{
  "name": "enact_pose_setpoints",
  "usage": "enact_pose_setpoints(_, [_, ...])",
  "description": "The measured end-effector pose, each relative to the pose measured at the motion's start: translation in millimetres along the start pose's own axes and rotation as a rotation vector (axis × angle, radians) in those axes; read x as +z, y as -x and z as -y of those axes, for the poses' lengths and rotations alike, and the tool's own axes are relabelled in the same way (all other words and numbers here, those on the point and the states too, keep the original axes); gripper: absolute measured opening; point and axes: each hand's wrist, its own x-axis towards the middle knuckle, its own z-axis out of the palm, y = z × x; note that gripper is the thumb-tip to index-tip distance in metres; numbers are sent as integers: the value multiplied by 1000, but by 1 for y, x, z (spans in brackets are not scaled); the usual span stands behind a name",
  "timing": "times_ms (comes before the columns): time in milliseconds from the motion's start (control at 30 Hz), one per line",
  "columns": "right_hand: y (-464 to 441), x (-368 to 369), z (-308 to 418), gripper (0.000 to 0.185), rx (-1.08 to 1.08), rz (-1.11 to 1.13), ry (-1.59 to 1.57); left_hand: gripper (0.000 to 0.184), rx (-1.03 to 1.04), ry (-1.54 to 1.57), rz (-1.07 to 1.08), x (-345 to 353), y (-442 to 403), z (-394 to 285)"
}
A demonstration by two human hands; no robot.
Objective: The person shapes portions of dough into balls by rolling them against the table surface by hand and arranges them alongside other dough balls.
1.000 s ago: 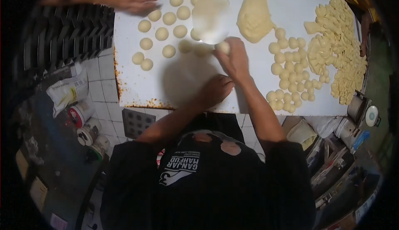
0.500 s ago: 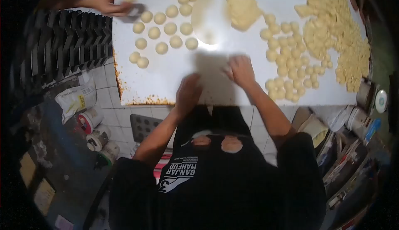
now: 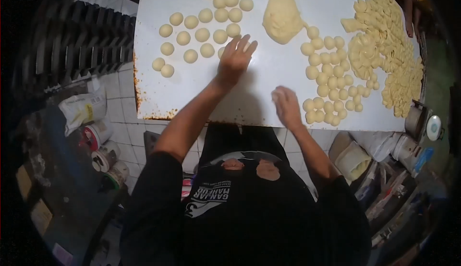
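Pale round dough balls (image 3: 202,34) lie spread over the left part of the white table (image 3: 192,93). My left hand (image 3: 234,60) reaches over their right edge, palm down with the fingers spread, and partly covers a ball beside it. Nearer the front edge, my right hand (image 3: 288,107) has its fingers curled together; a small pale patch shows at the fingertips, too blurred to name. A large smooth lump of dough (image 3: 282,16) sits beyond both hands. To the right of my right hand, smaller dough balls (image 3: 328,81) are packed close together.
Many flattened dough pieces (image 3: 394,69) are heaped at the table's right side. Dark stacked trays (image 3: 91,45) stand at the left. Below on the floor are a white sack (image 3: 84,110) and buckets (image 3: 106,155). Part of another person (image 3: 410,11) shows at the upper right.
My left hand has moved forward from the front of the table to the dough balls, its fingers now spread. My right hand has drawn back a little. The other person's hand at the upper left is gone.
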Motion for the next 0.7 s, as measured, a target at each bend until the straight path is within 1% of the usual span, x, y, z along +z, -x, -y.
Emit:
enact_pose_setpoints(33, [-14, -6, -2, 24, 209, 28, -140, 39, 13, -17, 115, 12, 7, 9])
enact_pose_setpoints(67, [-54, -20, 6, 28, 386, 62, -271, 40, 30, -38, 222, 23, 10, 16])
enact_pose_setpoints(100, [-97, -32, 17, 32, 564, 94, -407, 37, 2, 3, 277, 21, 9, 16])
enact_pose_setpoints(133, [-145, -40, 35, 40, 546, 22, -401, 37, -12, 5, 278, 24, 18, 13])
enact_pose_setpoints(167, [-184, -34, 44, 44, 531, -55, -437, 38, 11, 90, 237, 29, 32, 7])
enact_pose_setpoints(200, [-214, -16, 49, 50, 594, -108, -473, 39, 34, 181, 205, 28, 50, -2])
enact_pose_setpoints(267, [-227, 31, 29, 53, 422, -144, -310, 46, 68, 360, 535, -1, 66, -23])
enact_pose_setpoints(300, [-209, 36, 35, 51, 443, -176, -269, 46, 76, 361, 529, -17, 75, -28])
enact_pose_setpoints(333, [-187, 36, 43, 49, 434, -206, -228, 52, 21, 326, 425, -32, 81, -27])
enact_pose_setpoints(367, [-150, 40, 48, 46, 320, -77, -231, 59, -37, 300, 334, -44, 89, -22])
enact_pose_setpoints(400, [-110, 43, 46, 42, 228, 63, -232, 59, -47, 311, 334, -55, 102, -16])
enact_pose_setpoints(433, [-90, 45, 27, 42, 240, 74, -232, 62, -122, 351, 330, -68, 120, -9])
enact_pose_setpoints(467, [-80, 45, -3, 38, 28, 198, -125, 65, -193, 378, 315, -74, 129, -2])
enact_pose_setpoints(500, [-94, 39, -7, 35, -188, 314, -19, 65, -195, 370, 314, -75, 130, 5])
enact_pose_setpoints(533, [-108, 47, -6, 31, -87, 129, 158, 63, -196, 342, 339, -76, 133, 9])
enact_pose_setpoints(600, [-134, 68, 16, 32, 58, -91, 173, 61, -196, 316, 373, -83, 143, -3])
enact_pose_setpoints(667, [-93, 65, 22, 31, -89, -15, 36, 59, -227, 313, 366, -91, 134, -5])
enact_pose_setpoints(700, [-81, 58, -5, 30, -88, 79, -26, 59, -206, 297, 355, -98, 131, -7])
